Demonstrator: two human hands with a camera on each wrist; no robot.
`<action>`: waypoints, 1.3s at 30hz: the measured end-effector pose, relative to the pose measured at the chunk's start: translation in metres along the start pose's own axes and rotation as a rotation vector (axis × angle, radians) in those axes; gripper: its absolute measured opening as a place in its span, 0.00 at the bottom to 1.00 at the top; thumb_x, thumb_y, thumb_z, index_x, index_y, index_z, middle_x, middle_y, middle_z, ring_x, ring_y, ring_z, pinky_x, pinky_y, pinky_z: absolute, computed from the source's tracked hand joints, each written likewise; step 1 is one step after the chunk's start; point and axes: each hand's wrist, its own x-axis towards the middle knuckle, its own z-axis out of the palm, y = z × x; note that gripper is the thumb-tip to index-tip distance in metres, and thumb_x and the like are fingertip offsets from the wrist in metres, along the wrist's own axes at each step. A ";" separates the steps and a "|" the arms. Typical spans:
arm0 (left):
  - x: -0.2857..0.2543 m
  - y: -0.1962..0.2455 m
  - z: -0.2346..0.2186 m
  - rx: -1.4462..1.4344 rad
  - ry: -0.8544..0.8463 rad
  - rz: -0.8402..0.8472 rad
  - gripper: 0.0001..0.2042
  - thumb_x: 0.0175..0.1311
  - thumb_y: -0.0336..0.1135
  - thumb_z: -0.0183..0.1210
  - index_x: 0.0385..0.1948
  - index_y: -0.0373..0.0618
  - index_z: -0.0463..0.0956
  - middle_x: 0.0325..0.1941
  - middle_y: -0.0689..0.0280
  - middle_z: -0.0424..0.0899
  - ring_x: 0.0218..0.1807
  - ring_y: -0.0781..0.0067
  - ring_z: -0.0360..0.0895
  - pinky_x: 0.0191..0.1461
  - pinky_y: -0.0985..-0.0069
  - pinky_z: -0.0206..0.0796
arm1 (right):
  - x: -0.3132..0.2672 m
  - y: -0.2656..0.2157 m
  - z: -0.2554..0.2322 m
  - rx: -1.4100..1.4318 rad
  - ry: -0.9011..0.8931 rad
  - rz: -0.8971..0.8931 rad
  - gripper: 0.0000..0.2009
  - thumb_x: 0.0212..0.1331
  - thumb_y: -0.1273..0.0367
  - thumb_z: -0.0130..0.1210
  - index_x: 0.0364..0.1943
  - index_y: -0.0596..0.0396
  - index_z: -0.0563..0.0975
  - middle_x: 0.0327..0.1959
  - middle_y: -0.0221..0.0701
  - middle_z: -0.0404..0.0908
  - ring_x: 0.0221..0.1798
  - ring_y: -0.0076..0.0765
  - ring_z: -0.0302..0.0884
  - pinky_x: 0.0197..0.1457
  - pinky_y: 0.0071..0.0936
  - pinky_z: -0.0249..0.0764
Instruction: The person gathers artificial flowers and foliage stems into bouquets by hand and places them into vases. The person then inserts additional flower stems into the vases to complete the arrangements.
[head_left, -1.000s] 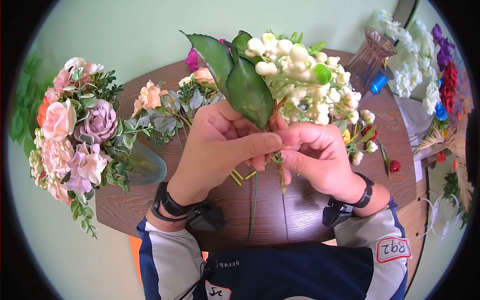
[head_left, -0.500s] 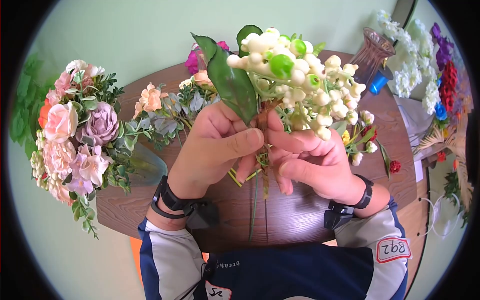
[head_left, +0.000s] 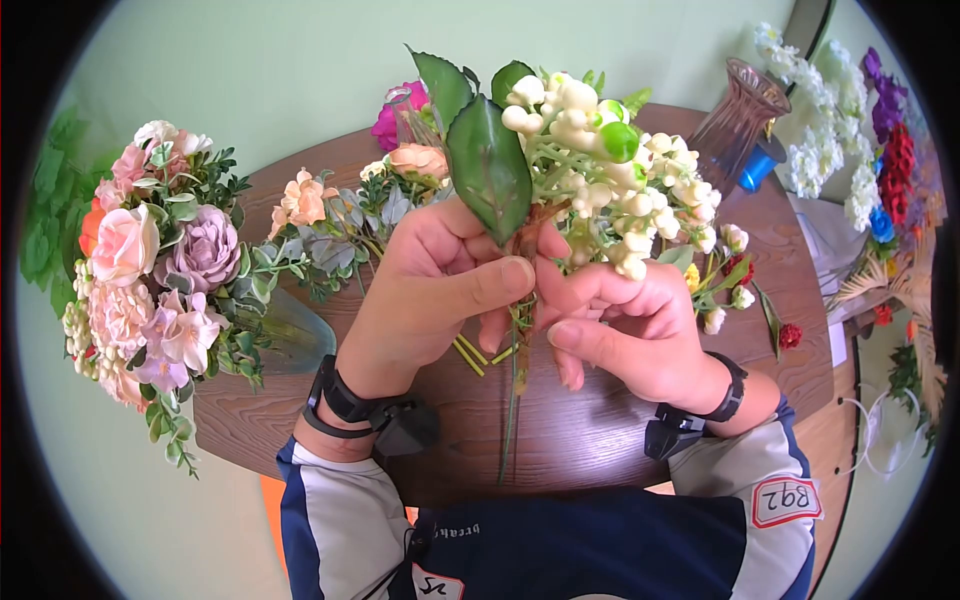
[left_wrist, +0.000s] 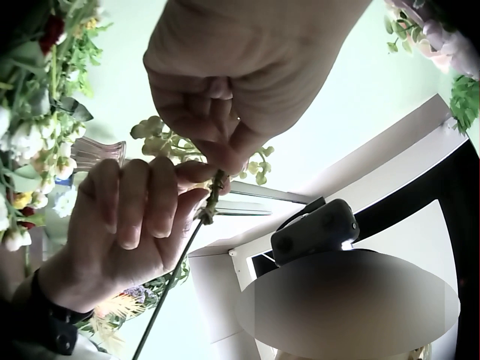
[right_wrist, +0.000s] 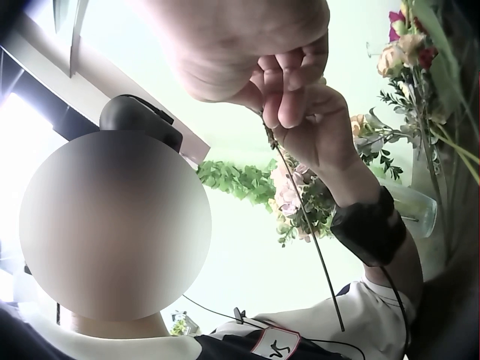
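Observation:
In the head view the left hand [head_left: 425,290] pinches the brown-green stem [head_left: 522,345] just below the large dark green leaves [head_left: 490,165]. Beside it the right hand [head_left: 630,330] has its thumb and curled fingers at the same stem, under the white berry cluster [head_left: 590,150]. Both hands hang above the table, fingertips nearly meeting. The left wrist view shows the thin green stem [left_wrist: 169,289] running down from a knotted part [left_wrist: 211,202] between the hands. From the right wrist that stem [right_wrist: 311,232] hangs below the fingers.
A bouquet of pink and mauve flowers [head_left: 150,260] in a glass vase [head_left: 295,335] stands at the left. Peach flowers [head_left: 305,197] lie on the wooden table [head_left: 600,430] behind the hands. A pinkish glass vase [head_left: 740,110] and small red and white flowers [head_left: 735,270] are at the right.
The leaves and berry cluster have turned and shifted between the fingers, and the stem's lower end has moved left. The left hand has drifted slightly left; both hands remain at the stem.

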 end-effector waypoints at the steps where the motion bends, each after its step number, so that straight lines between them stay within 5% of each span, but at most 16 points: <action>1: 0.000 0.001 0.001 0.006 -0.001 -0.004 0.13 0.58 0.30 0.58 0.43 0.35 0.72 0.32 0.63 0.81 0.23 0.84 0.75 0.20 0.89 0.64 | 0.000 0.000 0.000 -0.001 -0.001 -0.001 0.05 0.59 0.78 0.49 0.36 0.63 0.76 0.24 0.29 0.78 0.23 0.18 0.74 0.24 0.15 0.70; 14: 0.007 -0.003 0.000 0.357 0.168 0.111 0.11 0.55 0.24 0.59 0.40 0.34 0.73 0.34 0.61 0.81 0.25 0.84 0.75 0.24 0.88 0.66 | 0.009 0.017 -0.005 -0.102 0.084 0.046 0.04 0.58 0.75 0.52 0.35 0.61 0.76 0.24 0.26 0.78 0.23 0.16 0.73 0.26 0.14 0.70; 22: 0.016 -0.014 -0.013 0.251 0.122 0.200 0.10 0.59 0.25 0.55 0.42 0.36 0.73 0.39 0.62 0.81 0.41 0.78 0.77 0.45 0.78 0.69 | 0.024 0.045 -0.025 -0.407 0.065 0.047 0.04 0.55 0.75 0.56 0.33 0.60 0.77 0.26 0.27 0.79 0.25 0.15 0.73 0.28 0.17 0.70; 23: 0.017 -0.016 -0.015 0.272 0.117 0.202 0.09 0.59 0.24 0.54 0.42 0.35 0.74 0.39 0.62 0.81 0.41 0.76 0.77 0.46 0.77 0.69 | 0.025 0.047 -0.027 -0.528 0.091 -0.042 0.03 0.51 0.76 0.57 0.30 0.59 0.77 0.25 0.29 0.78 0.23 0.23 0.75 0.27 0.22 0.71; 24: 0.017 -0.015 -0.016 0.274 0.114 0.211 0.09 0.59 0.24 0.54 0.42 0.35 0.74 0.39 0.62 0.81 0.41 0.76 0.77 0.46 0.77 0.69 | 0.025 0.045 -0.027 -0.534 0.089 -0.049 0.03 0.51 0.76 0.57 0.30 0.59 0.77 0.25 0.29 0.78 0.23 0.23 0.75 0.27 0.22 0.71; 26: 0.018 -0.012 -0.013 0.325 0.156 0.141 0.09 0.58 0.23 0.55 0.41 0.34 0.74 0.40 0.62 0.81 0.41 0.77 0.77 0.46 0.79 0.69 | 0.023 0.041 -0.021 -1.053 0.233 -0.406 0.04 0.47 0.76 0.58 0.28 0.57 0.76 0.24 0.33 0.76 0.21 0.35 0.75 0.25 0.27 0.70; 27: 0.018 -0.016 -0.015 0.298 0.174 0.138 0.09 0.56 0.22 0.56 0.40 0.33 0.74 0.39 0.62 0.80 0.40 0.77 0.77 0.44 0.80 0.70 | 0.024 0.042 -0.017 -1.095 0.304 -0.495 0.04 0.44 0.75 0.58 0.26 0.55 0.75 0.23 0.34 0.75 0.21 0.41 0.74 0.23 0.29 0.69; 32: 0.015 -0.020 -0.012 0.400 0.199 0.194 0.09 0.52 0.22 0.60 0.36 0.34 0.74 0.35 0.65 0.79 0.35 0.80 0.77 0.37 0.83 0.70 | 0.012 0.032 -0.009 -1.277 0.328 -0.472 0.04 0.44 0.75 0.56 0.26 0.52 0.75 0.23 0.30 0.76 0.22 0.38 0.75 0.22 0.30 0.68; 37: 0.012 -0.021 -0.008 0.699 0.217 0.378 0.11 0.47 0.26 0.65 0.33 0.34 0.76 0.31 0.67 0.78 0.28 0.84 0.75 0.30 0.86 0.66 | 0.009 0.037 -0.010 -1.439 0.279 -0.641 0.07 0.43 0.73 0.56 0.30 0.52 0.75 0.27 0.33 0.76 0.28 0.41 0.75 0.25 0.32 0.69; 39: 0.011 -0.020 -0.006 0.808 0.258 0.383 0.11 0.47 0.28 0.66 0.31 0.35 0.76 0.30 0.67 0.79 0.27 0.86 0.74 0.28 0.87 0.64 | 0.007 0.030 -0.006 -1.394 0.251 -0.539 0.07 0.45 0.75 0.56 0.31 0.55 0.75 0.26 0.35 0.75 0.27 0.42 0.74 0.27 0.33 0.69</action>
